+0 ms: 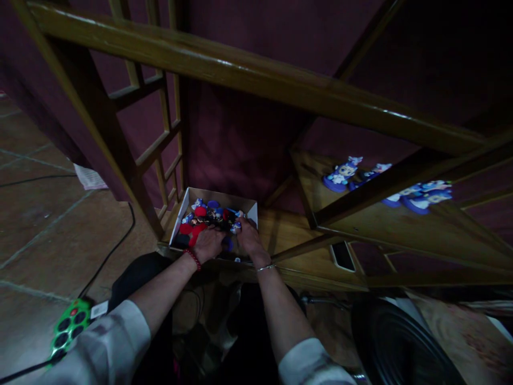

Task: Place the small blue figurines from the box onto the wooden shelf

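Note:
A white open-topped cardboard box (pixel 253 212) stands on the wooden shelf, filled with small toy figurines in red, black, blue and white. My left hand (pixel 208 243), with a red bead bracelet at the wrist, reaches into its front part. Its fingers point down among black and red figurines (pixel 198 233), and the fingertips are hidden there. My right hand (pixel 249 237), wearing a thin silver bracelet, is at the box's right side. Its fingers close round a small white-and-blue figurine (pixel 236 227). A round purple base (pixel 227 244) lies between my hands.
Several blue-and-white figurines (pixel 340 174) stand on a higher shelf at the right. A phone (pixel 342 255) lies on the lower shelf. Wooden rails (pixel 240 69) cross overhead. A green power strip (pixel 70 326) with a cable is on the floor; a round black stool (pixel 401 342) stands lower right.

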Available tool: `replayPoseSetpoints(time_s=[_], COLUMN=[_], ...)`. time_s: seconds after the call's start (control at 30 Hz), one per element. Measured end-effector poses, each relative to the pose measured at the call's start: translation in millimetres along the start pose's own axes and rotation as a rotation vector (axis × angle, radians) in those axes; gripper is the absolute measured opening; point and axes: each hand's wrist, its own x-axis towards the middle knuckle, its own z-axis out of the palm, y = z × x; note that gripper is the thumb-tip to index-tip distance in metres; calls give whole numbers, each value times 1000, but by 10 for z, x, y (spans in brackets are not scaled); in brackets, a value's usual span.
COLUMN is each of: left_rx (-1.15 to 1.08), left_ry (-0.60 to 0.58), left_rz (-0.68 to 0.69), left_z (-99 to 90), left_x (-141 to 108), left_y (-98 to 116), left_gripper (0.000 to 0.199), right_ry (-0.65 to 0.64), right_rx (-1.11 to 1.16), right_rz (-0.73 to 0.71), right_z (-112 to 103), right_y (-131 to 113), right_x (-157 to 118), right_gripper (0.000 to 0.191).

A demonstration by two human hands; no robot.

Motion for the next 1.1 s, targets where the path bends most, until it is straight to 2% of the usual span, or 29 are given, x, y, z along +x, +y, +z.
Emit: replayPoseSetpoints(time_s=[0.1, 0.23, 0.37, 0.43, 0.63, 0.83, 0.97, 1.1], left_rx=[-35, -54, -63, -98, -231, -171, -99, -67], left_ry=[90, 325, 436, 431, 277, 186, 218, 315], left_rz=[-64, -252, -411, -463, -534, -535, -519, -496], left_z=[-69, -196, -294, -314, -295, -240, -255, -289], left_x=[28, 93, 170, 214, 363, 468, 451, 390], left_y=[-51, -172, -311, -365, -496, -589, -564, -509], left_gripper=[25, 28, 31, 35, 40, 34, 36, 37], right_ry=[-36, -61, -34, -30, -39, -45, -43, 20], right_rx=[-24, -43, -31, -30, -42, -30, -17, 13], right_rz=[7, 48, 67, 72, 66, 55, 61, 64], right_z=[-32, -88, -91, -77, -56, -96, -147, -174], right_y=[-15, -45, -33, -15, 17, 13, -19, -49], right_x=[-24, -59, -47, -29, -15, -38, -65, -69], right_gripper=[42, 46, 44, 43, 41, 36, 32, 29])
